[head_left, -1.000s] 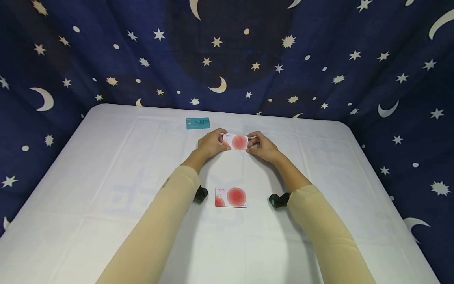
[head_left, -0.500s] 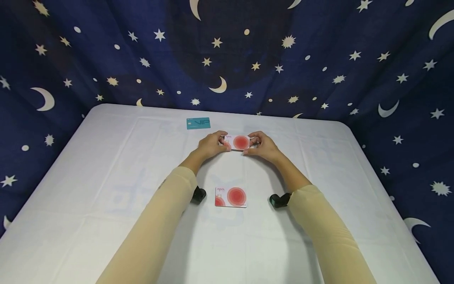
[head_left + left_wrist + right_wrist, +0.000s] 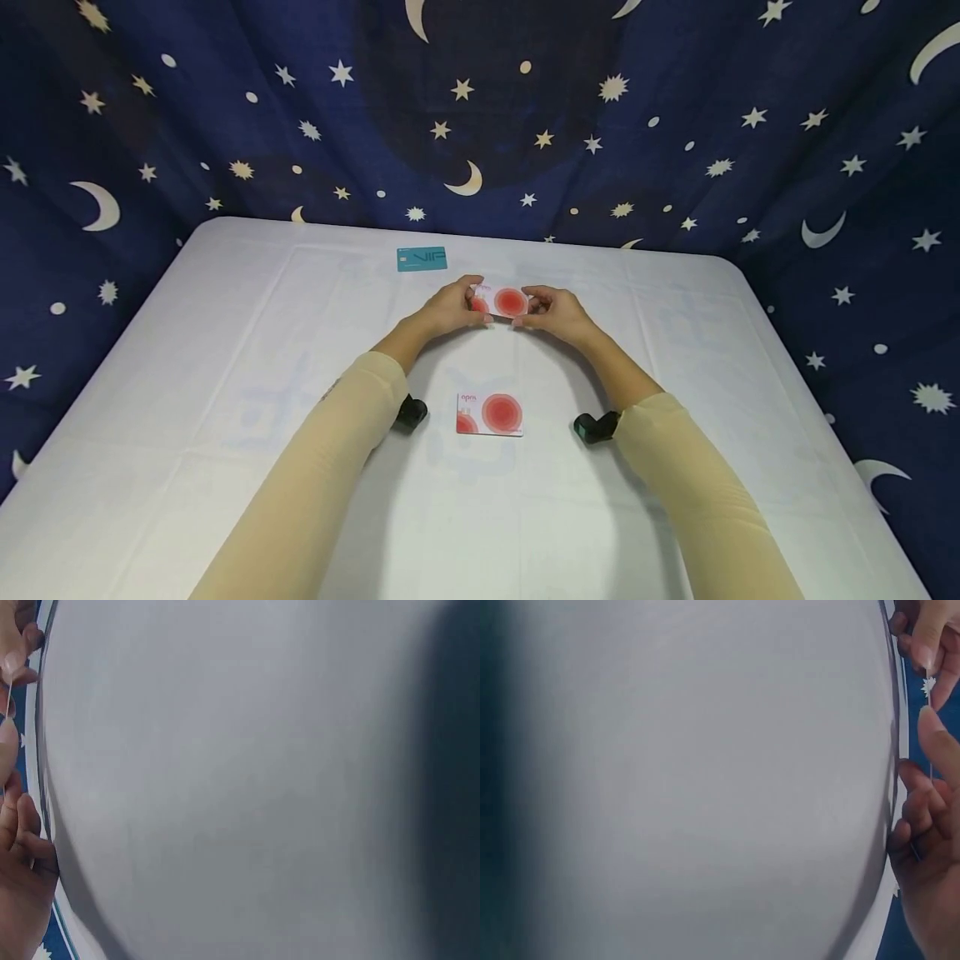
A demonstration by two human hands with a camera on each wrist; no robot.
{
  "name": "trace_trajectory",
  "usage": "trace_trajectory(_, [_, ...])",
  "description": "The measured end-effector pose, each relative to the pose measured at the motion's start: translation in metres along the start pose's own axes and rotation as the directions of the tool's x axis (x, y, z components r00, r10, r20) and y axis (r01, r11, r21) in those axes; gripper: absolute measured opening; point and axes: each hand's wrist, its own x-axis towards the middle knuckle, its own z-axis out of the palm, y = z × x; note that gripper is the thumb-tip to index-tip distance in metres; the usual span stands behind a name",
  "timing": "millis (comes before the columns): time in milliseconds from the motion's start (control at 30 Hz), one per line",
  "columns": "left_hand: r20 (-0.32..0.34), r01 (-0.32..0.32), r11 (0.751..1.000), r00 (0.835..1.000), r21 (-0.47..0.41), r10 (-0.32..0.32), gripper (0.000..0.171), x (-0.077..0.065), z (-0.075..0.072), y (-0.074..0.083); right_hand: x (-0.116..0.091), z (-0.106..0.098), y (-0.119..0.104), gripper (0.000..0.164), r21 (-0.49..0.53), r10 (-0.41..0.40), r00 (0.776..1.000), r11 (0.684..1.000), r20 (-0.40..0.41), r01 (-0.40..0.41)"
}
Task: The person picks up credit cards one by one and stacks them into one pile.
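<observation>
Both hands hold a white card with red circles (image 3: 500, 300) above the far middle of the table. My left hand (image 3: 453, 306) pinches its left end, thumb at the near edge and forefinger at the far edge. At the card's other end, my right hand (image 3: 560, 315) grips in the same way. In the right wrist view the card shows only as a thin line by the fingers of the right hand (image 3: 934, 847). A like card (image 3: 490, 415) lies flat on the table nearer me, and a teal card marked VIP (image 3: 422, 259) lies farther back, left of the hands.
A white cloth covers the table (image 3: 247, 467). Behind it hangs a dark blue curtain (image 3: 300, 108) with moons and stars. Black wrist devices, such as the one by the right sleeve (image 3: 596, 427), sit under both forearms.
The held card has shifted slightly right, and its right end now tips a little toward me. My left forearm has swung somewhat to the left. The two cards on the table stay put.
</observation>
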Motion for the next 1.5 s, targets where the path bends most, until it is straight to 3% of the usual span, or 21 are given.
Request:
trace_trajectory(100, [-0.006, -0.016, 0.999, 1.000, -0.038, 0.016, 0.075, -0.001, -0.002, -0.002, -0.003, 0.000, -0.003, 0.063, -0.003, -0.013, 1.000, 1.000, 0.017, 0.013])
trace_trajectory(367, [0.026, -0.060, 0.995, 0.998, -0.081, 0.062, 0.076, -0.007, -0.007, -0.004, -0.012, -0.004, -0.010, 0.060, -0.062, -0.066, 0.996, 0.996, 0.064, 0.070])
trace_trajectory(533, [-0.021, -0.124, 0.992, 0.992, 0.014, 0.124, 0.071, -0.013, -0.009, -0.005, -0.016, -0.007, -0.015, 0.060, -0.077, -0.099, 0.992, 0.991, 0.080, 0.105])
trace_trajectory(667, [-0.077, -0.196, 0.975, 0.976, 0.107, 0.205, 0.068, -0.018, -0.010, -0.006, -0.019, -0.006, -0.015, 0.060, -0.117, -0.121, 0.989, 0.985, 0.082, 0.130])
trace_trajectory(900, [-0.107, -0.284, 0.947, 0.947, 0.152, 0.301, 0.064, -0.024, -0.008, -0.004, -0.029, -0.010, -0.020, 0.054, -0.115, -0.160, 0.987, 0.980, 0.029, 0.162])
trace_trajectory(1233, [-0.133, -0.282, 0.942, 0.942, 0.179, 0.308, 0.064, -0.038, -0.007, 0.003, -0.040, -0.011, -0.023, 0.052, -0.111, -0.182, 0.983, 0.977, 0.015, 0.183])
trace_trajectory(1500, [-0.129, -0.251, 0.948, 0.952, 0.193, 0.279, 0.065, -0.053, -0.009, 0.012, -0.050, -0.012, -0.029, 0.054, -0.112, -0.220, 0.975, 0.969, 0.027, 0.221])
